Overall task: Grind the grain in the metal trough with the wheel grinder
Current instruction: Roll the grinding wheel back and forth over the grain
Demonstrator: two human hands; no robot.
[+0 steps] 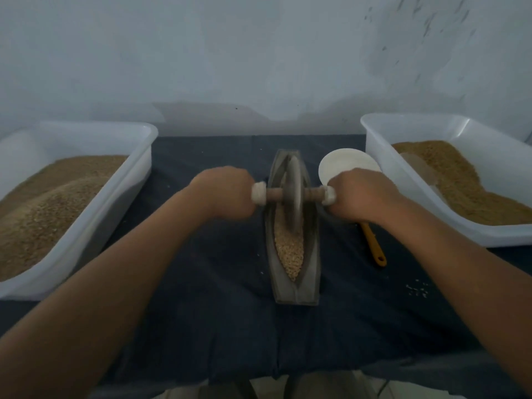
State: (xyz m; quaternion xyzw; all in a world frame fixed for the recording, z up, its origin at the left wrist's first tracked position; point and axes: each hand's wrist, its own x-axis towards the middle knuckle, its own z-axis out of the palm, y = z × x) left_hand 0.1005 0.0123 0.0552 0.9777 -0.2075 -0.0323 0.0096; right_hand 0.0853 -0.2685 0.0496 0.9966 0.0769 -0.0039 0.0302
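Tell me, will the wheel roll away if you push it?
Probably it rolls easily: the wheel is round and stands on edge. The trough walls likely keep it on track. It looks thick and grey, so probably heavy.

Pale wall (259,53) behind dark-clothed table (218,312), dim light.

I see both arms (121,277) bare, from the lower frame corners up to the left hand (227,192) and right hand (362,197). Dull khaki trousers (322,390) show at bottom centre.

A table (216,312) is draped in dark cloth. A trough (312,272) is set between the left tub (74,266) and the right tub (460,234). A scoop (345,165) is laid beside the trough.
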